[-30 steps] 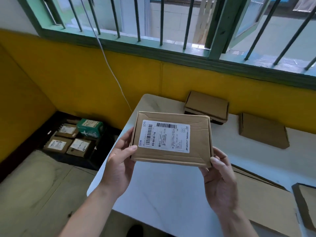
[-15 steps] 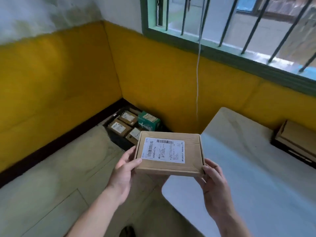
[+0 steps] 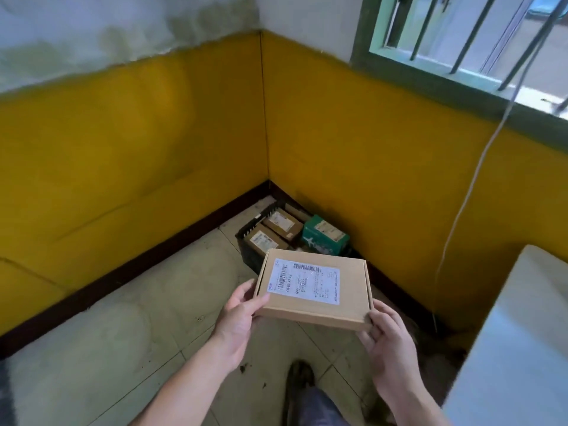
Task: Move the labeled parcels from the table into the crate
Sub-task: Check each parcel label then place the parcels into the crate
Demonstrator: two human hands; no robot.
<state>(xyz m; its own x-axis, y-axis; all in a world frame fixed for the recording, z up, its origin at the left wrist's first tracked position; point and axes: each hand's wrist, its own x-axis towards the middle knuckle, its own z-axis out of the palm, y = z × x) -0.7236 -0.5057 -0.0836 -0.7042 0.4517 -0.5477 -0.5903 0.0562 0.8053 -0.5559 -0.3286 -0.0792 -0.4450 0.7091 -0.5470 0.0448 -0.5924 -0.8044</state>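
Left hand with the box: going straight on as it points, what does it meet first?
Beyond its brown cardboard box, likely the black plastic crate of labeled parcels in the corner; way there looks free, depth unclear.

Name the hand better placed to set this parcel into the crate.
Left, probably. The left hand grips the parcel by the edge nearer the crate; the right hand holds its near corner, on the table side.

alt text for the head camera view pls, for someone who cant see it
A left hand and right hand hold a flat cardboard parcel, white label up, above a tiled floor. Beyond it a black crate in the yellow-walled corner holds other labeled boxes, one green. A white table edge shows at right.
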